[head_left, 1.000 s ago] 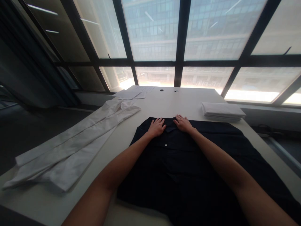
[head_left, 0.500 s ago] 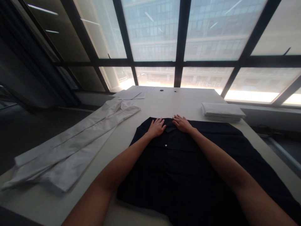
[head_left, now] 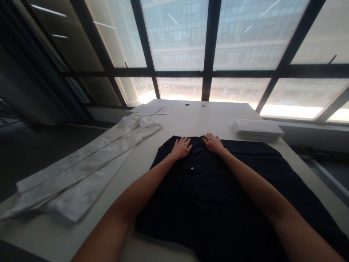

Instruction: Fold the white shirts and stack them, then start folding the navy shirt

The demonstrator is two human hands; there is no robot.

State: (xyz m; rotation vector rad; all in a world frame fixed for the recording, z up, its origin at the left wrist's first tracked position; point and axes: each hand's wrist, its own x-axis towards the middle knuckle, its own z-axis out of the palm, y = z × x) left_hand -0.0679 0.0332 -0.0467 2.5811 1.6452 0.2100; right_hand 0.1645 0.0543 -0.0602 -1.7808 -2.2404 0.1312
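Observation:
A dark navy shirt (head_left: pixel 218 196) lies spread on the white table, its collar end away from me and one pale button (head_left: pixel 192 168) showing below the collar. My left hand (head_left: pixel 181 147) rests flat on the cloth just left of the collar (head_left: pixel 197 147), fingers extended. On the collar's right side, my right hand (head_left: pixel 213 143) also lies flat with its fingers stretched toward the far edge. Neither hand grips the fabric. Both forearms reach across the shirt and cover parts of it.
White garments (head_left: pixel 81 163) lie lengthwise along the table's left side. Sheets of paper (head_left: pixel 149 109) are at the far left corner. A folded white cloth stack (head_left: pixel 257 129) sits at the right. Windows (head_left: pixel 177 36) stand behind the white table (head_left: pixel 188 120).
My right hand has shifted slightly to the right along the collar. My left hand and the shirt have stayed in place.

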